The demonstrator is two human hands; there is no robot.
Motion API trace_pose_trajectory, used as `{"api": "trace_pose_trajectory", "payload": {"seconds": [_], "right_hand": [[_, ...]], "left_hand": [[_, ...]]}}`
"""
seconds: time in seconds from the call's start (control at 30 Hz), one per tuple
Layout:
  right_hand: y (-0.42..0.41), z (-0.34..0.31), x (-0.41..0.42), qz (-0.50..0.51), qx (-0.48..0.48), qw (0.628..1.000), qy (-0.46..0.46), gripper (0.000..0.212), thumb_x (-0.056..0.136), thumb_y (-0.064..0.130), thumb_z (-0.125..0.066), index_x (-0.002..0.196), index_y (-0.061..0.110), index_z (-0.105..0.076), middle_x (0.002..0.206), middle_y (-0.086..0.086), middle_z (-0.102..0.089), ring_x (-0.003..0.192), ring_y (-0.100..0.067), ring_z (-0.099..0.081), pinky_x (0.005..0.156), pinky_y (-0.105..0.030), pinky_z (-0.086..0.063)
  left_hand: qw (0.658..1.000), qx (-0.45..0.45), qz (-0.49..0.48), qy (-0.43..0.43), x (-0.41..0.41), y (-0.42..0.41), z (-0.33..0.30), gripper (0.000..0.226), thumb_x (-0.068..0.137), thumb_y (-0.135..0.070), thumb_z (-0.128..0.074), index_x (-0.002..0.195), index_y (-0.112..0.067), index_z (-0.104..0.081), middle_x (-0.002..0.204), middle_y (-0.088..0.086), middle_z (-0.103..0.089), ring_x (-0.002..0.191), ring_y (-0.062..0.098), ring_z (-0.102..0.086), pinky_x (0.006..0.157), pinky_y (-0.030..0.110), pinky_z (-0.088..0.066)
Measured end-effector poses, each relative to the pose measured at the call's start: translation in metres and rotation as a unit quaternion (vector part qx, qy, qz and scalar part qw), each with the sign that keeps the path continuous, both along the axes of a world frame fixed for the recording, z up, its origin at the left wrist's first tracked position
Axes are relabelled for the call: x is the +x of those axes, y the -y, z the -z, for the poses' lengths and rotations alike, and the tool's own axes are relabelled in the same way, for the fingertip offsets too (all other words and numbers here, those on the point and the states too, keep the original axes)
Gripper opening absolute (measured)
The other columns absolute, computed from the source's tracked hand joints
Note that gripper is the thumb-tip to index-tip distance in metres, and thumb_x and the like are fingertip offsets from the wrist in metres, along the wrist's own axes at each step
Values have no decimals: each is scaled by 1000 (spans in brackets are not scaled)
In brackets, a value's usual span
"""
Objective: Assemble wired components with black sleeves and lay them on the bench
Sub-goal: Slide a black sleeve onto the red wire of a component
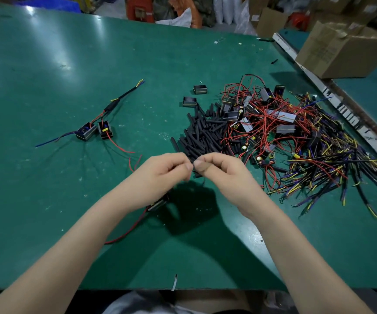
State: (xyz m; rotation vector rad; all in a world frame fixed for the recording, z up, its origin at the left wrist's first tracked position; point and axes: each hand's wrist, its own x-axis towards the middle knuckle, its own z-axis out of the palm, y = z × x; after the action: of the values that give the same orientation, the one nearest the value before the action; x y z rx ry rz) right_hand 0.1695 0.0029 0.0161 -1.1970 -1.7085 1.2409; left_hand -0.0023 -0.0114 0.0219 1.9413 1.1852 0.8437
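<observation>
My left hand (167, 168) and my right hand (219, 168) meet fingertip to fingertip above the green bench (47, 200). Between them my right hand pinches a short black sleeve (197, 172). My left hand pinches a thin wire at the sleeve's end. Under my left wrist hangs a small black component (157, 204), and its red wire (128, 232) trails onto the bench. A heap of black sleeves (205, 134) lies just beyond my hands. To its right sits a tangle of wired components (273, 123) with red wires.
A finished assembly (96, 128) with two black boxes and a sleeved cable lies at left. Two loose black cases (194, 95) sit behind the sleeve heap. Multi-coloured cables (341, 166) spread at right. A cardboard box (343, 48) stands at the far right.
</observation>
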Motion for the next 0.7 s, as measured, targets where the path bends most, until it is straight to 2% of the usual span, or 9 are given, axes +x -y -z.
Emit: {"api": "trace_pose_trajectory", "payload": {"seconds": [0.1,0.13,0.2,0.27,0.33,0.43,0.53,0.63,0.7], "right_hand": [[-3,-2,7,-56,-130,990,-4,12,92,14,-60,83,17,-67,71,14,-63,67,7,-53,68,-6,-39],[-3,-1,8,-64,-144,987,-4,11,91,16,-61,83,18,-68,71,14,-63,66,6,-52,66,-6,-39],[-2,1,10,-54,-147,987,-19,10,90,21,-61,85,20,-69,75,11,-64,73,1,-53,68,-13,-39],[-2,2,10,-26,-132,990,-28,10,91,25,-59,93,24,-69,83,11,-69,81,-1,-59,73,-19,-42],[-4,4,11,7,-135,989,-52,13,93,28,-57,102,27,-66,89,12,-72,84,0,-64,75,-22,-44],[-4,8,10,60,-114,990,-62,11,94,27,-57,101,29,-66,90,11,-73,81,1,-65,70,-17,-45],[-1,16,6,76,-33,995,-48,11,92,17,-62,95,26,-68,85,10,-68,77,2,-60,69,-9,-43],[3,22,2,56,26,998,8,12,91,15,-63,95,26,-67,83,13,-65,74,4,-55,73,-11,-42],[6,28,-4,58,34,997,25,12,92,16,-62,98,26,-65,92,6,-65,77,2,-56,76,-14,-43]], "left_hand": [[960,168,31,-221,-1,1,1,29,93,-27,-40,70,-11,-49,64,-8,-40,72,18,-39,67,24,-29],[949,182,35,-253,0,2,0,29,93,-29,-39,70,-14,-47,66,-6,-41,72,21,-38,69,27,-31],[953,170,26,-250,0,1,2,29,98,-27,-42,72,-15,-46,67,-6,-43,74,22,-40,72,32,-34],[978,112,-17,-175,1,1,4,26,97,-24,-46,77,-13,-57,66,-8,-53,76,15,-48,71,28,-37],[992,39,-77,-93,-1,-2,5,23,97,-26,-47,83,-21,-64,58,-18,-55,62,-1,-49,59,15,-36],[991,-65,-119,5,-6,-8,9,24,98,-28,-47,83,-29,-66,55,-21,-55,54,-2,-47,55,15,-40],[968,-158,-130,148,-6,-10,13,23,99,-20,-46,88,-19,-67,62,-13,-61,60,1,-56,59,17,-48],[925,-222,-128,280,-6,-7,12,21,98,-17,-47,91,-11,-66,66,-7,-64,62,4,-62,61,16,-53],[898,-246,-120,343,-7,-6,10,20,97,-15,-47,91,-9,-65,66,-4,-63,61,6,-62,61,18,-54]]}}
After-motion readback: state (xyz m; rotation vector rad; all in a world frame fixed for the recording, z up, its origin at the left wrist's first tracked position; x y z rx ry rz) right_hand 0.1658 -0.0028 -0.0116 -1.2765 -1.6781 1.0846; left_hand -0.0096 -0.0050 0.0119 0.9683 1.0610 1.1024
